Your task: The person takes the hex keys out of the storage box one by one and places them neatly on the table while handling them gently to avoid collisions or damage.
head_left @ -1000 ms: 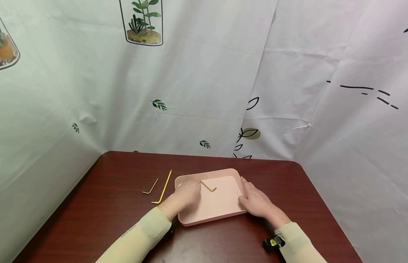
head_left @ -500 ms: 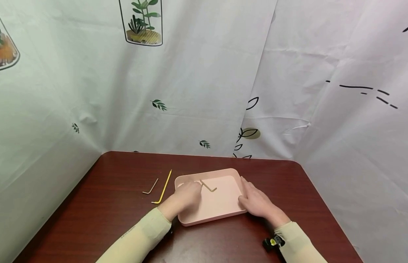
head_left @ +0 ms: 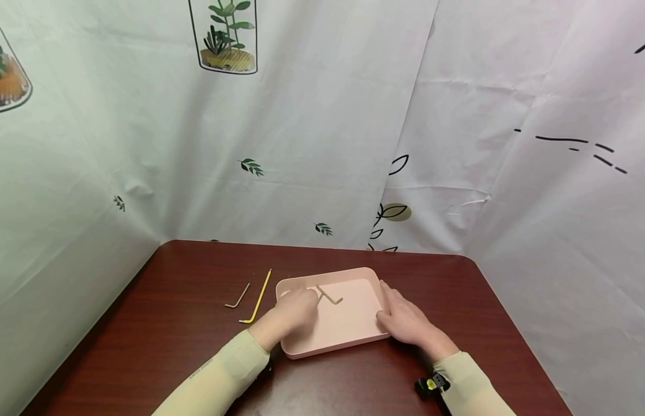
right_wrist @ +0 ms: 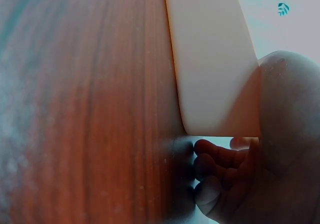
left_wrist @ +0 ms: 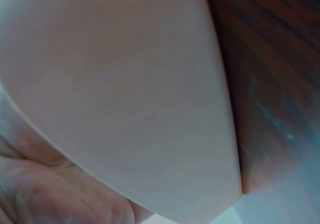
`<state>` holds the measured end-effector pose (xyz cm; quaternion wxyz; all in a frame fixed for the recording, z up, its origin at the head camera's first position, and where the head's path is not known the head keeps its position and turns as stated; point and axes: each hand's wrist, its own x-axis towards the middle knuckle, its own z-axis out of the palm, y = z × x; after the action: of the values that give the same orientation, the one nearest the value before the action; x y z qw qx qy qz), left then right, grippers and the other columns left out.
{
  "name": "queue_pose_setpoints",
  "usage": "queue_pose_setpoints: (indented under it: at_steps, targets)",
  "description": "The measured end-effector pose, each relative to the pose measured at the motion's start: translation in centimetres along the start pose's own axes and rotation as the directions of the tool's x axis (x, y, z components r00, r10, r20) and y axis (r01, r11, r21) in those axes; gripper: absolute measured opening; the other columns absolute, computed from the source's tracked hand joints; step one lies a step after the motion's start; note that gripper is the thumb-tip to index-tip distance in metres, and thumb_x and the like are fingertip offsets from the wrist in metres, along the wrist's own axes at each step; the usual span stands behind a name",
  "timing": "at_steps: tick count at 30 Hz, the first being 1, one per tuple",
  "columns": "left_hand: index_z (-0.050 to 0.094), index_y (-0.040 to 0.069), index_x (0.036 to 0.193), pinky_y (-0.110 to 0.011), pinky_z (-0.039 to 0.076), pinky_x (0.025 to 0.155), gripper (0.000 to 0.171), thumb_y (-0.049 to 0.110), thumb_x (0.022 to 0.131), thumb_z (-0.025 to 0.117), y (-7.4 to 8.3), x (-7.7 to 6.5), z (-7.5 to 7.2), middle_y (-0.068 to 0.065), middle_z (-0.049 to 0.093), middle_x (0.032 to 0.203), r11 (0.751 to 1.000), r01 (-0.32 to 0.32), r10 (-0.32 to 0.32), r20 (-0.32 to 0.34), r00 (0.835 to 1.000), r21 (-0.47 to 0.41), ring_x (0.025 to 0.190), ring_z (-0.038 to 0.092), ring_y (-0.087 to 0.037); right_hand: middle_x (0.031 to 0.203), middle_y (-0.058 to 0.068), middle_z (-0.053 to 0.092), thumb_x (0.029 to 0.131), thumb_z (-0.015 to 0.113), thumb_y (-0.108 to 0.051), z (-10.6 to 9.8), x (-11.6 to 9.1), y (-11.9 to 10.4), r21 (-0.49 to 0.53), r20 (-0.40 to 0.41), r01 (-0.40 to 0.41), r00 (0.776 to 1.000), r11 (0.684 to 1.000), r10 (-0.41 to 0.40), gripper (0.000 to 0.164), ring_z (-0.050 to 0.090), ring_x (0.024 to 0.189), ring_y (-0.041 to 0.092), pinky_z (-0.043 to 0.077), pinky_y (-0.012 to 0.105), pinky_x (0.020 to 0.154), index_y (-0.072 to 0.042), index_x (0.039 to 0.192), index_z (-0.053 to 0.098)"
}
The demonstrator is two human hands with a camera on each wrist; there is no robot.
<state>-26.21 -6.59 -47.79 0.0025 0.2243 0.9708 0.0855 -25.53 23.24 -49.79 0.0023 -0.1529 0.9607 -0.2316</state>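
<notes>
In the head view, a pink tray (head_left: 353, 315) stands on the table. My left hand (head_left: 297, 309) reaches over its left side, fingers curled, and holds an Allen key (head_left: 320, 297); only a short thin end shows past the fingers. Next to that end, a brass-coloured Allen key (head_left: 330, 296) lies in the tray. My right hand (head_left: 405, 315) grips the tray's right side, thumb over the rim and fingers along the outside wall. In the left wrist view, the tray wall (left_wrist: 130, 94) hides most of the left hand (left_wrist: 60, 189). The right hand (right_wrist: 280, 149) shows against the tray corner in its wrist view.
Left of the tray, a yellow Allen key (head_left: 259, 297) and a smaller grey Allen key (head_left: 239, 297) lie on the dark red table (head_left: 161, 323). Printed white curtains (head_left: 312, 144) enclose the table's back and sides.
The end of the Allen key in my left hand has come into sight beside the fingers, close to the brass-coloured one. My right hand and the tray have stayed in place.
</notes>
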Motion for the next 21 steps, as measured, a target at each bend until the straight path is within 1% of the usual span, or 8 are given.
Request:
queue_pose_setpoints:
  at_steps: [4, 8, 10, 13, 18, 20, 21]
  targets:
    - [0.058, 0.013, 0.074, -0.038, 0.047, 0.056, 0.021, -0.007, 0.082, 0.061, 0.0, -0.1, -0.2, -0.004, 0.057, 0.078, 1.000, -0.003, 0.003, 0.008, 1.000, -0.009, 0.068, 0.048, -0.018, 0.171, 0.029, 0.041, 0.099, 0.059, -0.017, 0.0, 0.0, 0.0, 0.006, 0.005, 0.000, 1.000, 1.000, 0.000, 0.081, 0.046, 0.155, 0.043, 0.042, 0.061, 0.120, 0.006, 0.171, 0.030]
    - [0.057, 0.015, 0.073, -0.037, 0.043, 0.051, 0.022, -0.003, 0.084, 0.060, -1.4, 0.9, 1.9, -0.002, 0.054, 0.075, 1.000, -0.014, 0.014, -0.021, 1.000, -0.013, 0.064, 0.047, -0.017, 0.170, 0.028, 0.042, 0.099, 0.059, -0.017, 0.0, 0.0, -0.1, 0.002, 0.003, 0.004, 1.000, 1.000, -0.004, 0.081, 0.047, 0.154, 0.042, 0.043, 0.060, 0.119, 0.006, 0.171, 0.030]
    - [0.056, 0.016, 0.073, -0.037, 0.042, 0.051, 0.023, -0.001, 0.087, 0.060, -1.8, 1.2, 2.5, -0.001, 0.052, 0.074, 1.000, -0.015, 0.014, -0.030, 0.999, -0.018, 0.063, 0.046, -0.016, 0.170, 0.028, 0.043, 0.099, 0.059, -0.017, 0.0, 0.0, -0.1, -0.001, 0.001, 0.006, 1.000, 1.000, -0.006, 0.081, 0.050, 0.152, 0.041, 0.045, 0.059, 0.118, 0.006, 0.171, 0.031]
    - [0.055, 0.017, 0.074, -0.038, 0.044, 0.055, 0.024, 0.001, 0.092, 0.062, -1.7, 1.1, 2.0, 0.000, 0.050, 0.073, 0.999, -0.029, 0.029, -0.042, 0.999, -0.020, 0.063, 0.045, -0.016, 0.169, 0.028, 0.044, 0.099, 0.059, -0.017, 0.0, 0.0, 0.0, -0.005, -0.002, 0.006, 1.000, 1.000, -0.006, 0.081, 0.051, 0.151, 0.040, 0.045, 0.059, 0.118, 0.006, 0.171, 0.031]
    - [0.053, 0.013, 0.072, -0.040, 0.049, 0.069, 0.031, 0.001, 0.097, 0.068, -0.5, -0.1, -0.6, -0.003, 0.051, 0.070, 0.998, -0.056, 0.054, -0.052, 0.997, -0.031, 0.068, 0.045, -0.019, 0.169, 0.028, 0.044, 0.100, 0.058, -0.017, 0.0, -0.1, -0.1, 0.001, -0.004, 0.006, 1.000, 1.000, -0.006, 0.080, 0.050, 0.152, 0.041, 0.044, 0.060, 0.119, 0.006, 0.171, 0.031]
    - [0.052, 0.012, 0.070, -0.042, 0.051, 0.074, 0.035, 0.000, 0.097, 0.070, 0.1, -0.6, -1.8, -0.004, 0.051, 0.070, 0.998, -0.046, 0.045, -0.044, 0.998, -0.032, 0.070, 0.045, -0.019, 0.169, 0.027, 0.045, 0.099, 0.058, -0.017, 0.0, -0.1, -0.2, 0.003, -0.006, 0.007, 1.000, 1.000, -0.007, 0.080, 0.051, 0.150, 0.041, 0.045, 0.060, 0.118, 0.006, 0.171, 0.031]
    - [0.053, 0.011, 0.071, -0.042, 0.051, 0.076, 0.034, -0.001, 0.098, 0.071, 0.2, -0.6, -1.9, -0.004, 0.052, 0.072, 0.999, -0.043, 0.041, -0.040, 0.998, -0.029, 0.071, 0.046, -0.019, 0.168, 0.027, 0.045, 0.099, 0.058, -0.017, 0.0, -0.1, -0.2, 0.003, -0.007, 0.008, 1.000, 1.000, -0.008, 0.080, 0.052, 0.149, 0.040, 0.045, 0.059, 0.117, 0.006, 0.171, 0.031]
